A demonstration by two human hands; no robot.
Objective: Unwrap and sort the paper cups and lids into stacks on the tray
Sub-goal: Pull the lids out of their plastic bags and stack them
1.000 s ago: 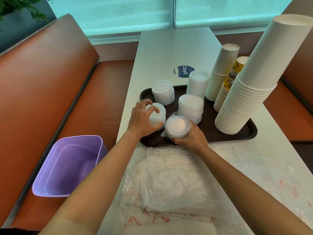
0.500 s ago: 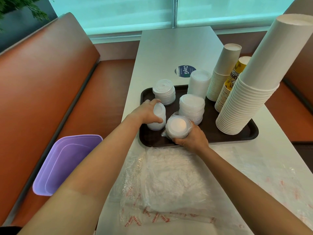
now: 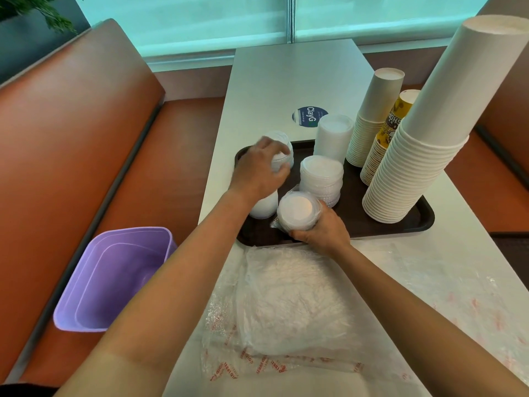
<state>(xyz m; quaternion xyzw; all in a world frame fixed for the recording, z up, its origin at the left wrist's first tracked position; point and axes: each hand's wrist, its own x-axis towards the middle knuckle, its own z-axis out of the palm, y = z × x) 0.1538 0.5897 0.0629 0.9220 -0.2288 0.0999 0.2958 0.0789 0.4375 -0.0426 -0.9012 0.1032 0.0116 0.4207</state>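
here, a dark tray (image 3: 423, 222) sits on a white table (image 3: 286, 81), carrying stacks of white paper cups (image 3: 412, 167) and lids. the right hand (image 3: 323, 233) curls its fingers round a plastic-wrapped stack of lids (image 3: 297, 210) at the tray's near edge. the left hand (image 3: 257, 170) is blurred, fingers loosely bent over a small lid stack (image 3: 282, 156) at the tray's far left corner; whether it grips cannot be told. crumpled clear wrapping (image 3: 286, 305) lies on the table nearer the person.

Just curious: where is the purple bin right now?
The purple bin sits on the orange bench, left of the table and below the left arm.
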